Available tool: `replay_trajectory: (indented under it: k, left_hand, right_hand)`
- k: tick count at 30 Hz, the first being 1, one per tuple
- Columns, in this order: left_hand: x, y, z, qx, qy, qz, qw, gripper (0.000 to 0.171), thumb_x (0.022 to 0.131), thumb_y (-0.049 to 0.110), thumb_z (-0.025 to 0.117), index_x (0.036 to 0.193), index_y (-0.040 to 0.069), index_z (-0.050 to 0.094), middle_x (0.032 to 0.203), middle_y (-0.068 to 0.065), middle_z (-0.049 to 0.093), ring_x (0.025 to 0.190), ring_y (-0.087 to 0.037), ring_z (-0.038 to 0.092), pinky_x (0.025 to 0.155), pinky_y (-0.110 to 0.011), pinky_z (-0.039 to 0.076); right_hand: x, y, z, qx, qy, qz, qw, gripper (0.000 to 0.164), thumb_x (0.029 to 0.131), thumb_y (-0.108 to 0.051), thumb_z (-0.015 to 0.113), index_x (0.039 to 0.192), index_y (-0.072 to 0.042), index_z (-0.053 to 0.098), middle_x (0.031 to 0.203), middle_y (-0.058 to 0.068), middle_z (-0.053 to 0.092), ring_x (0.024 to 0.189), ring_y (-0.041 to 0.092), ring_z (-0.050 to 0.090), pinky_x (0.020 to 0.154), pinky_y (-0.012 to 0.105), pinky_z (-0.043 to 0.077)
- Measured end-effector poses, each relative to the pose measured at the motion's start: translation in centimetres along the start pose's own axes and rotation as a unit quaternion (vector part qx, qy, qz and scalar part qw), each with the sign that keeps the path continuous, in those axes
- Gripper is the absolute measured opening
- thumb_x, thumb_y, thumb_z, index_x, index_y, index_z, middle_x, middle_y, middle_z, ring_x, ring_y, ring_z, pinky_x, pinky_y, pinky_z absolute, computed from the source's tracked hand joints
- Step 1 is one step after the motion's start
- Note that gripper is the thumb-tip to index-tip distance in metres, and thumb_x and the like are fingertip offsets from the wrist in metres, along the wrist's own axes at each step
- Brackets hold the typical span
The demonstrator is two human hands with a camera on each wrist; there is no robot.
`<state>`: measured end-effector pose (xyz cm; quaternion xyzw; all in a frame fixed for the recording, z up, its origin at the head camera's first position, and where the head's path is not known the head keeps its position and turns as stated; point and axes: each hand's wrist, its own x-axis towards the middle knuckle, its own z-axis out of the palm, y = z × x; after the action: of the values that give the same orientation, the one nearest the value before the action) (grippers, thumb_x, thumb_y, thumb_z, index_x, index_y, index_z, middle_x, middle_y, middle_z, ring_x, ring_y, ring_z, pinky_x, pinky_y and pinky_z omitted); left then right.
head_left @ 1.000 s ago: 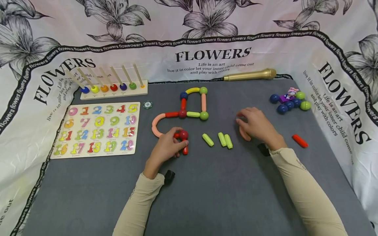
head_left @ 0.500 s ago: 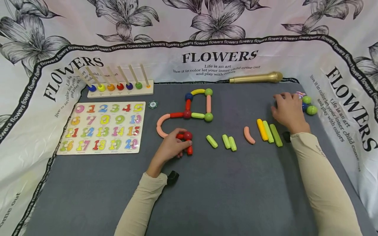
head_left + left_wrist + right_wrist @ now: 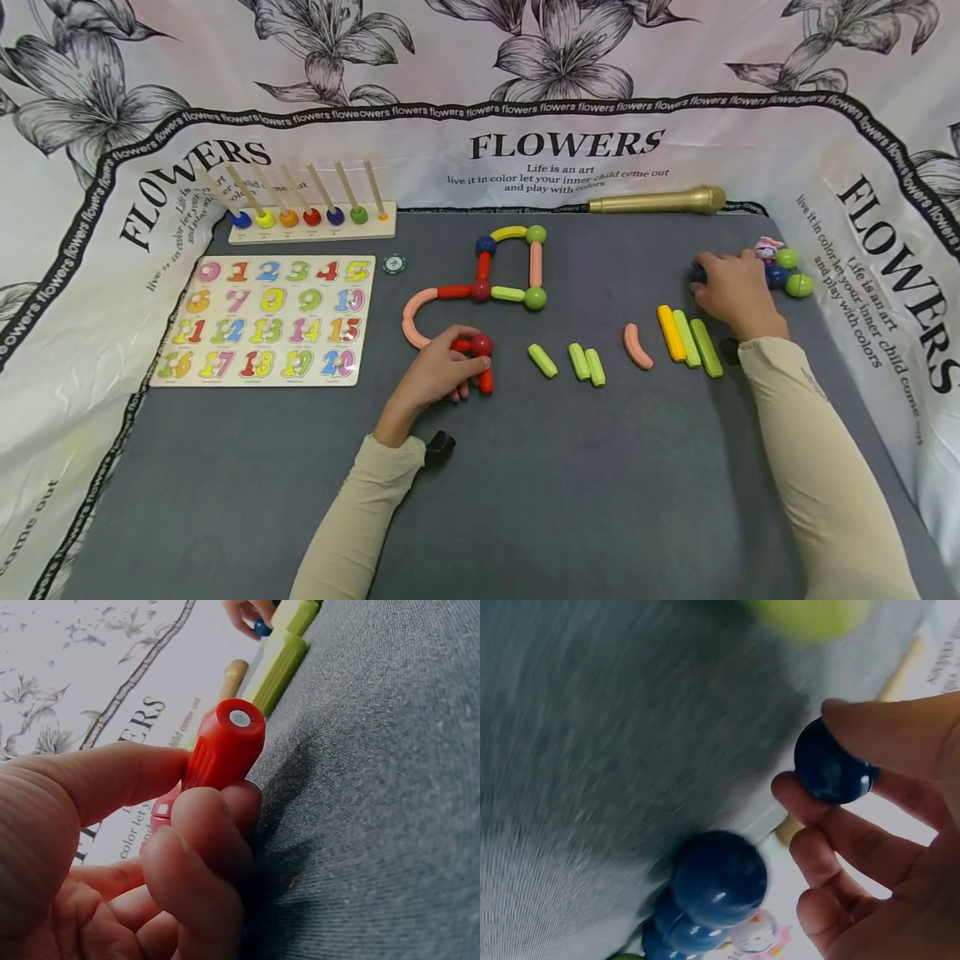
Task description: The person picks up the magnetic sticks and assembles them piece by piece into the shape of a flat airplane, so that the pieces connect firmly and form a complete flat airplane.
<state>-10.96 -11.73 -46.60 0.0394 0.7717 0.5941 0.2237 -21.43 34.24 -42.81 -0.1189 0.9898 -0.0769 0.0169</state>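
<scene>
Clock basis: head view, 12 at the far side.
Left hand (image 3: 438, 367): fingers narrow, thumb and fingertips pinching a red rod (image 3: 225, 746); rod end carries a silvery disc.
Red ball (image 3: 482, 345): at 2 o'clock of the left hand; a second red rod (image 3: 461, 345) meets it at 9, partly behind the fingers.
Right hand (image 3: 738, 292): thumb and fingers holding a blue ball (image 3: 832, 765), at the hand's 10 o'clock and apart from the pile.
Ball pile (image 3: 799, 286): blue and green balls, at 2 o'clock of the right hand; small doll (image 3: 768, 248) beside them.
Frame (image 3: 536, 265): closed loop of rods and balls, at 1 o'clock of the left hand.
Pink arc (image 3: 411, 321): joins a red rod on the frame, bends down towards the left hand.
Short green rods (image 3: 578, 362): three, lying at 3 o'clock of the left hand.
Yellow rod (image 3: 671, 333): beside two longer green rods (image 3: 697, 343), between 7 and 8 o'clock of the right hand.
Number board (image 3: 262, 321): between 9 and 10 o'clock of the left hand.
</scene>
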Motion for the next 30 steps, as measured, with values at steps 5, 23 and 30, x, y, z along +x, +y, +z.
replay_trajectory:
  k: [5,23,30]
  left_hand:
    - [0.1,-0.1,0.1,-0.006,-0.007,0.0,1.0,0.053,0.101,0.018,0.075,0.148,0.007,0.054,0.066,-0.01,0.064,0.047,-0.016,0.057,0.05,-0.028,0.051]
    - [0.1,-0.2,0.1,-0.017,-0.009,0.009,0.9998,0.053,0.102,0.017,0.074,0.149,0.007,0.053,0.067,-0.011,0.063,0.048,-0.016,0.057,0.049,-0.028,0.05]
    - [0.1,-0.3,0.0,-0.013,-0.008,0.015,0.9998,0.052,0.102,0.018,0.073,0.149,0.007,0.054,0.067,-0.011,0.064,0.048,-0.017,0.057,0.05,-0.028,0.05]
  right_hand:
    - [-0.8,-1.9,-0.5,0.075,-0.012,0.006,0.997,0.044,0.102,-0.009,0.067,0.136,0.016,0.057,0.126,0.043,0.062,0.114,0.06,0.053,0.103,0.071,0.031]
    - [-5.1,-14.2,1.2,0.193,-0.001,-0.082,0.978,0.037,0.102,-0.015,0.075,0.129,0.005,0.061,0.119,0.026,0.066,0.112,0.044,0.055,0.095,0.062,0.044]
    - [-5.7,-17.8,3.1,0.185,0.02,-0.184,0.965,0.036,0.099,-0.017,0.08,0.124,0.001,0.063,0.11,0.017,0.068,0.101,0.037,0.057,0.088,0.055,0.047]
